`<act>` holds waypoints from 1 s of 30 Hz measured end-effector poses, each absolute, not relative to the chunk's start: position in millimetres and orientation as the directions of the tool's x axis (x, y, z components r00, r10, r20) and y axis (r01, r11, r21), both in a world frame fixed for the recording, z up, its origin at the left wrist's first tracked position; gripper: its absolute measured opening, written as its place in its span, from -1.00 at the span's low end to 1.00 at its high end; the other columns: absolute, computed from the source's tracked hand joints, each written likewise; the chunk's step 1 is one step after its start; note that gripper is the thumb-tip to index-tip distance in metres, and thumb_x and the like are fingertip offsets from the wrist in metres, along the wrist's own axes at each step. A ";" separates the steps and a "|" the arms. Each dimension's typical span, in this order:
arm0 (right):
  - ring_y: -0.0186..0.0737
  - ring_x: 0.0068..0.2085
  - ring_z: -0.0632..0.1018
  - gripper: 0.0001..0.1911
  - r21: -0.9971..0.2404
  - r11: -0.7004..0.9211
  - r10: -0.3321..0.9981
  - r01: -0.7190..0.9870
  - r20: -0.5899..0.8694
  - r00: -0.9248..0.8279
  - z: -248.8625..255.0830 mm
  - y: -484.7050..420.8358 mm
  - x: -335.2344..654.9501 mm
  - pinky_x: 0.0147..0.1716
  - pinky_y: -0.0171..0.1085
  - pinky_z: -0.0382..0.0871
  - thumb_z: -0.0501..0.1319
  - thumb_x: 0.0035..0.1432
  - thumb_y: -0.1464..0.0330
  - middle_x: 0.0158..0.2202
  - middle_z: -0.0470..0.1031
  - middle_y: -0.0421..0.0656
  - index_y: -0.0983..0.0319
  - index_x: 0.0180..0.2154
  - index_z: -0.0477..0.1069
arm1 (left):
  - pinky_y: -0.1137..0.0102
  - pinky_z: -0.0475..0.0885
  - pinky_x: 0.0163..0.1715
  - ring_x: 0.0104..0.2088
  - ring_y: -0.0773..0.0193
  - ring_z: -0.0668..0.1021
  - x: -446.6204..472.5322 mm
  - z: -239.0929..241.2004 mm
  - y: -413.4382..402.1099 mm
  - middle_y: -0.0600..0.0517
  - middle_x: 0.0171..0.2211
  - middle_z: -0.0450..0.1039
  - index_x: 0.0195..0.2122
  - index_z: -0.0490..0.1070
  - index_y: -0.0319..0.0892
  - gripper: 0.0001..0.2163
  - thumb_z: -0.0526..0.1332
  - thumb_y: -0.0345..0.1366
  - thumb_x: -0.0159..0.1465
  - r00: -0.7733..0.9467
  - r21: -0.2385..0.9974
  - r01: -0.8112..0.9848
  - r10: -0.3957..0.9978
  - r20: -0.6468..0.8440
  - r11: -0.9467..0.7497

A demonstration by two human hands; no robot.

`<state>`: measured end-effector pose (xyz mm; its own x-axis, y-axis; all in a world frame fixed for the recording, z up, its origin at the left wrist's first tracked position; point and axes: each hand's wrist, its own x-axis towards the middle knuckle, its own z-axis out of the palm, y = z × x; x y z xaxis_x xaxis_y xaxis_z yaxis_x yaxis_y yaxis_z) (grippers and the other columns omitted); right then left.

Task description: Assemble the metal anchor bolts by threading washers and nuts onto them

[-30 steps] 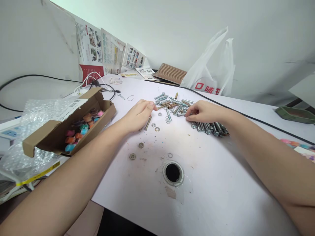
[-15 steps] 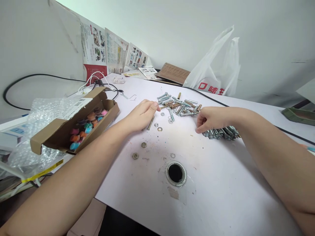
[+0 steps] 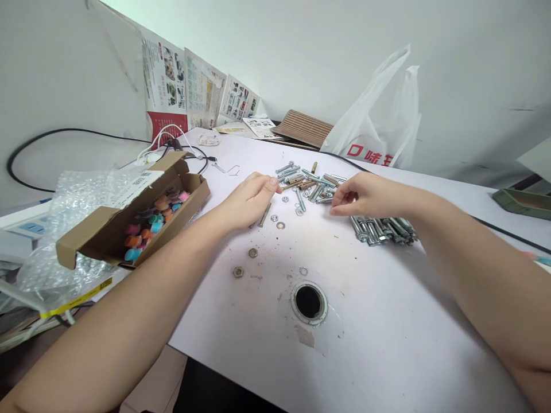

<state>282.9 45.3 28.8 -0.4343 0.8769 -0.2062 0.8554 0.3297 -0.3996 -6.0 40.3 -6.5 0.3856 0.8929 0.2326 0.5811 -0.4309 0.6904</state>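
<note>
My left hand (image 3: 246,202) rests on the white table (image 3: 387,332), fingers curled, thumb pressed to forefinger. A brass-coloured bolt (image 3: 263,216) pokes out from under it; whether the fingers grip it is hidden. My right hand (image 3: 365,195) reaches left into a loose pile of silver and brass bolts (image 3: 307,183), its thumb and forefinger pinched on a silver bolt at the pile's near edge. A neat row of silver bolts (image 3: 381,229) lies just under my right wrist. Loose washers (image 3: 279,225) and nuts (image 3: 253,252) lie between my hands.
An open cardboard box (image 3: 103,232) of coloured caps sits at left on bubble wrap (image 3: 64,192). A round cable hole (image 3: 309,302) is in the near table. A white plastic bag (image 3: 379,120), leaflets (image 3: 189,86), black cables and a green tray (image 3: 520,201) line the back.
My right hand went from the loose pile to the row of bolts and has now come back left to the pile. My left hand stayed put.
</note>
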 end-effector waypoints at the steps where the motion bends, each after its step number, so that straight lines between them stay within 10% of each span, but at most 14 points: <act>1: -0.20 -0.38 0.49 -0.70 -0.422 0.367 0.856 0.829 -0.196 -0.479 22.4 43.1 275.1 -0.39 -0.20 0.32 0.32 0.06 0.04 -0.40 0.55 -0.19 0.13 -0.40 0.57 | 0.20 0.40 0.02 -0.12 0.16 0.50 -6.1 -6.7 40.5 -0.13 -0.05 0.40 -0.10 0.52 -0.16 -0.44 -0.17 0.10 0.41 0.384 0.691 0.583 0.894 0.229 -0.427; 11: -0.19 -0.34 0.47 -0.58 -0.301 0.461 0.880 0.835 0.040 -0.472 4.8 50.0 268.8 -0.34 -0.20 0.27 0.27 0.10 0.03 -0.32 0.54 -0.14 0.15 -0.11 0.54 | 0.24 0.42 -0.05 -0.17 0.18 0.51 -7.5 -7.3 41.7 -0.12 -0.08 0.42 -0.11 0.52 -0.15 -0.43 -0.16 0.12 0.40 0.375 0.699 0.578 0.898 0.230 -0.420; 21: -0.04 -0.20 0.48 -0.79 -0.113 0.491 0.863 0.864 -0.071 -0.500 -12.8 76.5 304.7 -0.21 -0.10 0.28 0.15 0.17 0.26 -0.24 0.52 -0.03 0.19 -0.22 0.48 | 0.24 0.41 -0.02 -0.12 0.17 0.50 -8.4 -8.3 43.5 -0.11 -0.09 0.42 -0.14 0.51 -0.16 -0.47 -0.14 0.09 0.40 0.390 0.680 0.588 0.890 0.238 -0.439; 30: -0.23 -0.40 0.46 -0.76 -0.368 0.527 0.844 0.766 0.117 -0.524 21.9 31.2 259.4 -0.37 -0.22 0.26 0.13 0.26 0.20 -0.37 0.54 -0.15 0.18 -0.23 0.50 | 0.31 0.44 -0.11 -0.18 0.26 0.50 -3.2 -4.3 29.9 -0.11 0.01 0.35 -0.03 0.46 -0.17 -0.57 0.15 0.05 0.27 0.478 0.610 0.598 0.842 0.248 -0.519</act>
<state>259.4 31.2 21.9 -0.5240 0.8437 0.1167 0.7661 0.5267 -0.3683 -3.2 29.9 -4.3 0.4784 0.8425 0.2479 0.5984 -0.5193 0.6101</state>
